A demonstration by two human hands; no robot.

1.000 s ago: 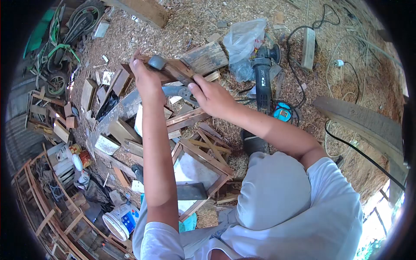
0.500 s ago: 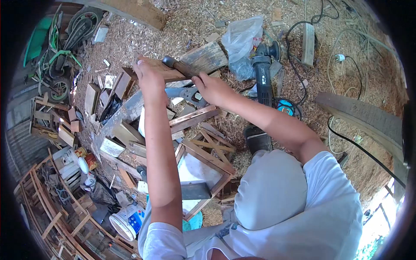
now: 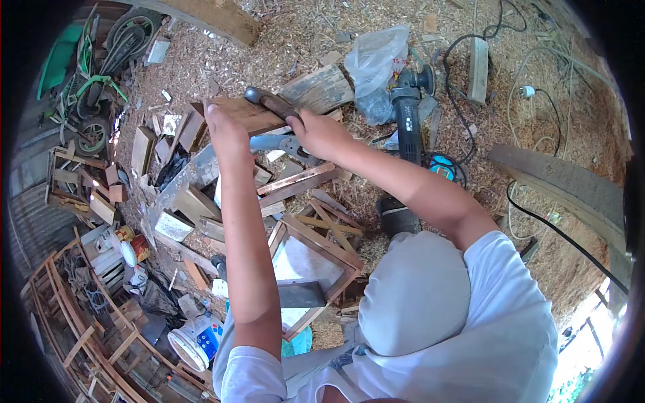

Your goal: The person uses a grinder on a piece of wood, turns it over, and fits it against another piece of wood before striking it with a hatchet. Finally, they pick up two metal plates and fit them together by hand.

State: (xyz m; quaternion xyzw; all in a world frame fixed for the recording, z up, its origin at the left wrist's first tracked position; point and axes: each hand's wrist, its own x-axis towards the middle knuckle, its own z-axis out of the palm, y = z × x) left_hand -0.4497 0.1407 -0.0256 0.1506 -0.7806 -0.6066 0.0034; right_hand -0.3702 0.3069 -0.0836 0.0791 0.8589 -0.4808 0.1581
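My left hand grips the left end of a brown wooden board, with its fingertips over the far edge. My right hand is closed around a tool with a brown shaft and a dark rounded end; its kind I cannot tell. That dark end lies over the board's upper edge in this view. Under my right hand is a grey metal piece beside a blue-grey bar. A weathered plank lies on the ground just beyond.
An angle grinder with a black cord lies to the right, beside a clear plastic bag. Near my legs are a wooden frame and several offcuts. A white bucket stands lower left. A thick beam juts in from the right.
The tool's dark end has shifted slightly left, and my right hand has moved a little left with it. More of the board's broad face now shows.
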